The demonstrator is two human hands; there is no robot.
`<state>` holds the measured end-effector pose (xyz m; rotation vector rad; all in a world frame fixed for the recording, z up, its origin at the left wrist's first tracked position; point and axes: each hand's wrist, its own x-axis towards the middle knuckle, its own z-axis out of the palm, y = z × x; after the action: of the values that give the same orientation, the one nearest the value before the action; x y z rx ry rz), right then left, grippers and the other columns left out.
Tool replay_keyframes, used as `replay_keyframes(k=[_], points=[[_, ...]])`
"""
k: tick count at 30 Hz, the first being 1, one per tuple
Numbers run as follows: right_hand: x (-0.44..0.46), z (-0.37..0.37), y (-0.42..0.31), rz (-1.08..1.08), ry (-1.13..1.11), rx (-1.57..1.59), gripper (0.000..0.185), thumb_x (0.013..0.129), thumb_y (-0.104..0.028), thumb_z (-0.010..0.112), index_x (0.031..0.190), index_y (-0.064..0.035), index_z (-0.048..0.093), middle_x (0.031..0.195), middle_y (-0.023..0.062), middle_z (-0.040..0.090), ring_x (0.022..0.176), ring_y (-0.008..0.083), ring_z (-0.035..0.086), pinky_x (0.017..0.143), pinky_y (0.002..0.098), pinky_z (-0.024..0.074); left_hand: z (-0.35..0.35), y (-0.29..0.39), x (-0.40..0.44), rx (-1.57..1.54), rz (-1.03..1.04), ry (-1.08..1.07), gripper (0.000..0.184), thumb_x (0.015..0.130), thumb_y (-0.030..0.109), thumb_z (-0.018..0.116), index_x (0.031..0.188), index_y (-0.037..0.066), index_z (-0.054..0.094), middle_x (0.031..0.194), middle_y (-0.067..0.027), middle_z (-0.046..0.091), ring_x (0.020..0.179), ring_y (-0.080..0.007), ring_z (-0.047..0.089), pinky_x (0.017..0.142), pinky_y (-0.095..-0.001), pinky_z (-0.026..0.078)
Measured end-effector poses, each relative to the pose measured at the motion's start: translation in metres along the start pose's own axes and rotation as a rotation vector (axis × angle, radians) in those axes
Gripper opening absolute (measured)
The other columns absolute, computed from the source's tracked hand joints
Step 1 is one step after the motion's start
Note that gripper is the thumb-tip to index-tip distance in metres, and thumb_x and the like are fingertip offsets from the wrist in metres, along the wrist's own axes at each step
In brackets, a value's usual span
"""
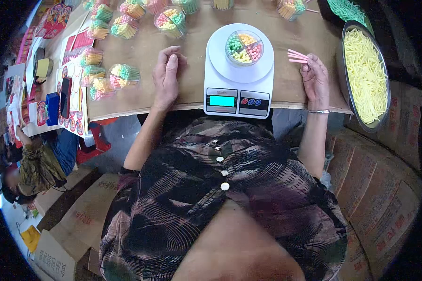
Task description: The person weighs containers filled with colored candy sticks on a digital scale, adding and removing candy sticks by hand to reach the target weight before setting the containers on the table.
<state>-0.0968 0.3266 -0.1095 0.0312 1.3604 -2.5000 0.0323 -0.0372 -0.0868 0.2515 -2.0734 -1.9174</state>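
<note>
A white kitchen scale [239, 79] with a lit display stands on the brown-covered table. On its round plate sits a clear divided cup [244, 48] filled with green, orange, pink and yellow sticks. To the right of the scale, my right hand [315, 78] pinches a few pink sticks [297, 56] between thumb and fingers. My left hand [167, 75] rests on the table left of the scale, its fingers curled inward and partly hidden; whether anything is in them cannot be made out.
Filled cups [169, 21] stand along the back and left. A bowl of yellow sticks [365, 75] is at the right edge, green sticks [347, 10] behind it. A phone [66, 97] and blue box [52, 108] lie left. Another person [37, 171] sits far left; cartons [380, 196] flank below.
</note>
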Motion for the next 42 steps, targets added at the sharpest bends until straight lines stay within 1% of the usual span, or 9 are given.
replay_keyframes(k=[8, 13, 20, 23, 25, 27, 31, 39, 42], points=[[-0.001, 0.008, -0.002, 0.042, 0.079, 0.018, 0.015, 0.087, 0.003, 0.058, 0.102, 0.0005, 0.059, 0.088, 0.0064, 0.061, 0.062, 0.0084, 0.056, 0.058, 0.0153, 0.0494, 0.004, 0.004, -0.002, -0.031, -0.116, 0.034, 0.026, 0.099, 0.018, 0.041, 0.116, 0.002, 0.053, 0.086, -0.0038, 0.055, 0.076, -0.0105, 0.049, 0.070, -0.0220, 0.041], [-0.006, 0.027, -0.008, 0.045, 0.110, -0.006, 0.012, 0.087, 0.002, 0.058, 0.098, -0.0005, 0.060, 0.083, 0.0044, 0.061, 0.062, 0.0066, 0.057, 0.056, 0.0139, 0.0494, 0.005, 0.011, -0.002, 0.073, -0.036, 0.021, 0.026, 0.099, 0.020, 0.040, 0.114, 0.005, 0.054, 0.085, -0.0014, 0.052, 0.073, -0.0096, 0.046, 0.068, -0.0222, 0.040], [-0.003, 0.080, -0.076, -0.034, -0.002, -0.509, 0.009, 0.086, 0.000, 0.060, 0.094, -0.0005, 0.063, 0.079, 0.0032, 0.062, 0.063, 0.0069, 0.058, 0.059, 0.0148, 0.0472, 0.006, 0.004, -0.002, -0.231, -0.090, -0.005, 0.023, 0.099, 0.020, 0.040, 0.113, 0.006, 0.052, 0.084, 0.0002, 0.051, 0.071, -0.0085, 0.045, 0.066, -0.0205, 0.038], [0.029, 0.090, -0.116, -0.121, -0.114, -0.690, 0.007, 0.083, 0.003, 0.061, 0.089, 0.0010, 0.063, 0.074, 0.0046, 0.062, 0.062, 0.0078, 0.057, 0.057, 0.0161, 0.0468, 0.005, 0.015, -0.003, -0.154, -0.076, -0.013, 0.023, 0.100, 0.018, 0.039, 0.116, 0.004, 0.050, 0.087, -0.0006, 0.049, 0.075, -0.0083, 0.043, 0.068, -0.0201, 0.038], [0.068, 0.094, -0.148, -0.182, -0.055, -0.887, 0.004, 0.082, 0.002, 0.061, 0.084, 0.0009, 0.063, 0.070, 0.0050, 0.062, 0.058, 0.0082, 0.056, 0.053, 0.0163, 0.0451, 0.002, 0.012, -0.005, -0.192, -0.118, -0.034, 0.024, 0.099, 0.018, 0.039, 0.115, 0.004, 0.050, 0.087, -0.0008, 0.049, 0.075, -0.0089, 0.044, 0.069, -0.0210, 0.039], [0.126, 0.068, -0.177, -0.146, -0.144, -0.688, 0.005, 0.082, -0.001, 0.062, 0.086, 0.0015, 0.064, 0.069, 0.0051, 0.062, 0.057, 0.0087, 0.056, 0.052, 0.0160, 0.0447, 0.002, 0.009, -0.004, -0.176, -0.099, -0.028, 0.024, 0.099, 0.018, 0.040, 0.115, 0.003, 0.050, 0.087, -0.0011, 0.050, 0.075, -0.0093, 0.045, 0.069, -0.0214, 0.039], [0.190, 0.066, -0.223, -0.178, 0.111, -0.621, 0.012, 0.085, -0.006, 0.064, 0.093, 0.0026, 0.065, 0.073, 0.0065, 0.064, 0.061, 0.0091, 0.059, 0.055, 0.0164, 0.0484, -0.001, 0.002, -0.001, -0.128, -0.070, 0.001, 0.023, 0.098, 0.018, 0.041, 0.114, 0.004, 0.051, 0.086, -0.0012, 0.051, 0.073, -0.0094, 0.045, 0.067, -0.0216, 0.039], [0.234, 0.067, -0.209, -0.142, 0.052, -0.781, 0.010, 0.084, -0.006, 0.063, 0.088, 0.0027, 0.066, 0.073, 0.0064, 0.064, 0.063, 0.0091, 0.059, 0.056, 0.0158, 0.0470, 0.004, 0.018, 0.000, -0.042, -0.072, -0.007, 0.024, 0.097, 0.016, 0.041, 0.114, 0.002, 0.052, 0.087, -0.0031, 0.053, 0.074, -0.0111, 0.046, 0.069, -0.0229, 0.041], [0.285, 0.070, -0.207, -0.303, 0.167, -0.912, 0.011, 0.080, -0.010, 0.064, 0.082, 0.0001, 0.068, 0.070, 0.0067, 0.065, 0.062, 0.0116, 0.058, 0.058, 0.0203, 0.0474, 0.002, 0.010, -0.001, -0.084, -0.101, -0.029, 0.025, 0.096, 0.015, 0.042, 0.114, 0.002, 0.052, 0.087, -0.0037, 0.053, 0.074, -0.0116, 0.047, 0.069, -0.0233, 0.041]])
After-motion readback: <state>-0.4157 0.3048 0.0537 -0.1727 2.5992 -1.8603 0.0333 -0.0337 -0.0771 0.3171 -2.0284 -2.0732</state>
